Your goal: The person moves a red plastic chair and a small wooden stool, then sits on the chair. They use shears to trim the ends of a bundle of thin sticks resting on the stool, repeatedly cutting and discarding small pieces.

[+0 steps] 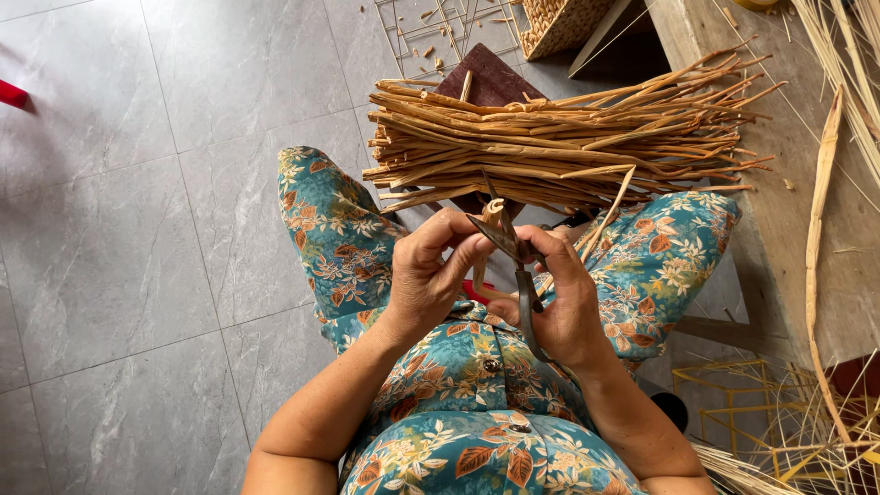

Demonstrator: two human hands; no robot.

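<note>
Where the grey, marbled floor tiles [137, 229] fill the left of the view, pale grout lines cross them and a red object [11, 93] pokes in at the left edge. A bare wooden board [797, 183] runs down the right side, strewn with loose straw strands [820, 211]. Across the knees, in teal floral cloth [339, 229], lies a thick bundle of tan reeds [559, 142], ends pointing left and right, resting on a dark brown block [490, 78]. Beyond it sit a thin wire grid [431, 27] and the corner of a woven basket [559, 23]; a yellow wire frame [733, 394] stands at lower right. No packages, labels or signs show. Just below the bundle, the left hand [426, 275] is curled, thumb and fingers pinching a short reed piece [492, 220] upright. The right hand [564, 302] is closed around the handles of dark scissors [518, 261], whose blades part around the piece's top.
</note>
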